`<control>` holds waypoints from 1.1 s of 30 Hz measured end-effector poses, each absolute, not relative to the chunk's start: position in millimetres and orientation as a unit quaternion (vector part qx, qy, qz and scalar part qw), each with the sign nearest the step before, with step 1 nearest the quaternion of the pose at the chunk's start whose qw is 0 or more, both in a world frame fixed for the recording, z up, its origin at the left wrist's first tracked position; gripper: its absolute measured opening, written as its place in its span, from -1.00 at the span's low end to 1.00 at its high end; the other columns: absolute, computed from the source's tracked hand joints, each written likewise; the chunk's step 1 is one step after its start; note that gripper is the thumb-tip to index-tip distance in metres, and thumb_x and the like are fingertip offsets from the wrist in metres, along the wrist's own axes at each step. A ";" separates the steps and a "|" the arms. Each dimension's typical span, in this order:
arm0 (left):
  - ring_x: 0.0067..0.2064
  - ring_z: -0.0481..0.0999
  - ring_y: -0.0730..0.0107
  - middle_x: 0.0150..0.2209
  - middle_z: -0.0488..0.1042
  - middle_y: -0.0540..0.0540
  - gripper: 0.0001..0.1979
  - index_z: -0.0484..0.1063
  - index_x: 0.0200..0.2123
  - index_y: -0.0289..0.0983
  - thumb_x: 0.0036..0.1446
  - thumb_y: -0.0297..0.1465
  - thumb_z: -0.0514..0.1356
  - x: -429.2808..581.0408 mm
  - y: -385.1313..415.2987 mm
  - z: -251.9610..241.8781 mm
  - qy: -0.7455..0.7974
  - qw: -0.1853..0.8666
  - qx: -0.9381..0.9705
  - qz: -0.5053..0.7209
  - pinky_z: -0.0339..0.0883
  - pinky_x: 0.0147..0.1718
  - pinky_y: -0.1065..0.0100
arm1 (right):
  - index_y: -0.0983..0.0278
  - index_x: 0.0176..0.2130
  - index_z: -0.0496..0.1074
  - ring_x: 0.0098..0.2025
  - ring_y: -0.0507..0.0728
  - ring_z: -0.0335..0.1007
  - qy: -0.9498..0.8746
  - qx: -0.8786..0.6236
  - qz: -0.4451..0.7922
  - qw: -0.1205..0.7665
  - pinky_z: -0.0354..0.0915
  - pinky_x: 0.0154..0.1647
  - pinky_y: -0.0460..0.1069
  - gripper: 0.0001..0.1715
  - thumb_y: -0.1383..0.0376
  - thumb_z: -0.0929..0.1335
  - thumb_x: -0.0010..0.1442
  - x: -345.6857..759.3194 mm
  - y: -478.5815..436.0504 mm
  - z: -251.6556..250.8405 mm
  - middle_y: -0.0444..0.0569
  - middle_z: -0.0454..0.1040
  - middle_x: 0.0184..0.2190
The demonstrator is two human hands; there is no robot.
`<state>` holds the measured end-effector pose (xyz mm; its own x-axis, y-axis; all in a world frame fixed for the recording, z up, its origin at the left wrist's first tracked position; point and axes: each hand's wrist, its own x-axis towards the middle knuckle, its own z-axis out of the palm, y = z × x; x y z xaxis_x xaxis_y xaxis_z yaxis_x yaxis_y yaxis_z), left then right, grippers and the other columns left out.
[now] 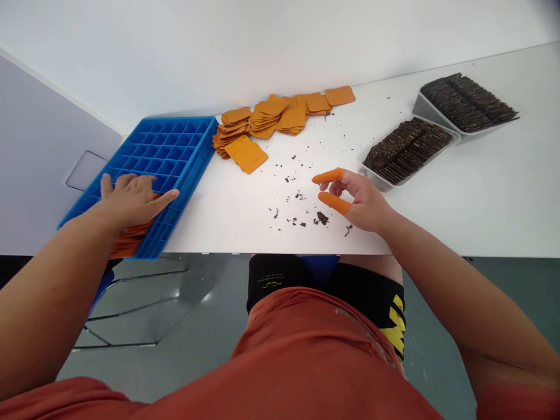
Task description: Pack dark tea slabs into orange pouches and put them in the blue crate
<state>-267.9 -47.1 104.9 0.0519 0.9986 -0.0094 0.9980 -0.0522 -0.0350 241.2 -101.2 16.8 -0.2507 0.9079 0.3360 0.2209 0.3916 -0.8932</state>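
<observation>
My left hand is over a blue compartment tray, its fingers spread and nothing visible in them. Beneath it, orange packets fill some of the tray's near compartments; the hand and forearm partly hide them. Above the white table my right hand has thumb and forefinger apart, each covered by an orange finger cot, with nothing between them. Nearest to it stands a clear plastic box packed with rows of dark, thin pressed pieces. A single orange packet lies flat to the right of the tray.
Overlapping piles of orange packets run along the wall. A second clear box of dark slabs stands at the back right. Dark crumbs are scattered over the white table. A metal-legged chair is below at the left.
</observation>
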 end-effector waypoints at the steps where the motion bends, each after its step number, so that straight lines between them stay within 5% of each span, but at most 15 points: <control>1: 0.46 0.17 -0.63 0.24 0.47 -0.40 -0.03 0.42 0.24 -0.26 0.06 0.38 0.11 -253.2 -46.5 105.7 -0.695 0.038 -0.718 0.013 -0.28 0.34 -0.75 | 0.21 0.03 0.61 -0.33 0.02 0.35 -0.700 -0.404 0.370 0.458 0.38 -0.17 0.07 -0.65 0.13 0.46 0.29 241.3 -101.2 16.8 -0.07 0.57 -0.19; 5: 0.44 0.27 -0.35 0.29 0.49 -0.29 -0.02 0.20 0.48 -0.25 0.22 0.26 0.15 -167.2 -41.1 88.9 -0.617 0.034 -0.782 -0.083 0.18 0.42 -0.36 | 0.21 0.05 0.60 -0.32 0.02 0.36 -0.712 -0.396 0.362 0.452 0.40 -0.17 0.06 -0.65 0.21 0.45 0.28 240.9 -101.9 16.3 -0.06 0.59 -0.17; 9: 0.56 0.05 -0.29 0.50 0.20 -0.40 0.01 0.08 0.52 -0.49 0.31 0.13 0.20 -90.6 -10.5 50.1 -0.640 0.012 -0.766 -0.059 -0.03 0.56 -0.18 | 0.19 0.06 0.59 -0.30 0.03 0.36 -0.722 -0.388 0.353 0.451 0.40 -0.19 0.04 -0.66 0.21 0.46 0.29 240.6 -102.3 14.4 -0.07 0.59 -0.18; 12: 0.55 0.09 -0.26 0.51 0.18 -0.40 -0.04 0.08 0.51 -0.51 0.34 0.04 0.23 -66.5 21.2 29.1 -0.688 -0.023 -0.722 -0.062 0.05 0.53 -0.18 | 0.18 0.05 0.59 -0.30 0.03 0.34 -0.728 -0.374 0.351 0.455 0.40 -0.20 0.03 -0.66 0.21 0.48 0.29 241.5 -101.6 13.8 -0.08 0.58 -0.18; 16: 0.45 0.28 -0.08 0.39 0.39 -0.24 -0.29 0.26 0.42 -0.31 0.44 0.05 0.09 -69.1 43.7 16.9 -0.678 -0.019 -0.725 -0.120 0.16 0.48 -0.10 | 0.17 0.03 0.59 -0.29 0.03 0.34 -0.730 -0.371 0.336 0.466 0.41 -0.19 0.03 -0.70 0.22 0.48 0.30 242.9 -102.2 16.8 -0.09 0.56 -0.21; 21: 0.19 0.50 0.03 0.11 0.57 -0.16 -0.16 0.33 0.33 -0.27 0.31 0.26 0.14 -83.1 34.5 15.8 -0.650 -0.031 -0.729 -0.215 0.37 0.27 -0.10 | 0.15 0.03 0.58 -0.29 0.04 0.35 -0.737 -0.372 0.321 0.464 0.44 -0.18 0.03 -0.73 0.22 0.46 0.33 243.8 -104.9 23.0 -0.09 0.56 -0.20; 28: -0.03 0.59 0.19 -0.06 0.63 -0.08 -0.44 0.46 0.22 -0.07 0.39 0.14 0.13 -48.5 22.1 25.3 -0.523 -0.025 -0.740 -0.422 0.49 0.03 0.06 | 0.13 0.02 0.58 -0.04 0.19 0.52 -0.765 -0.389 0.252 0.448 0.49 0.05 0.18 -0.75 0.24 0.44 0.34 241.6 -101.8 21.0 -0.02 0.60 -0.08; 33: -0.09 0.57 0.28 -0.14 0.57 -0.05 -0.45 0.48 0.14 -0.04 0.33 0.20 0.25 7.5 26.0 17.2 -0.362 -0.196 -0.688 -0.598 0.50 -0.08 0.16 | 0.13 0.28 0.37 0.11 0.28 0.46 -0.739 -0.456 0.158 0.470 0.49 0.14 0.27 -0.38 0.03 0.45 0.32 241.7 -96.1 14.8 0.08 0.49 0.18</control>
<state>7.5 26.0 17.2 0.0238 0.7323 0.6806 0.2639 -0.6612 0.7022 241.7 -96.1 14.8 -0.1416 0.8224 0.5510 0.5258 0.5341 -0.6620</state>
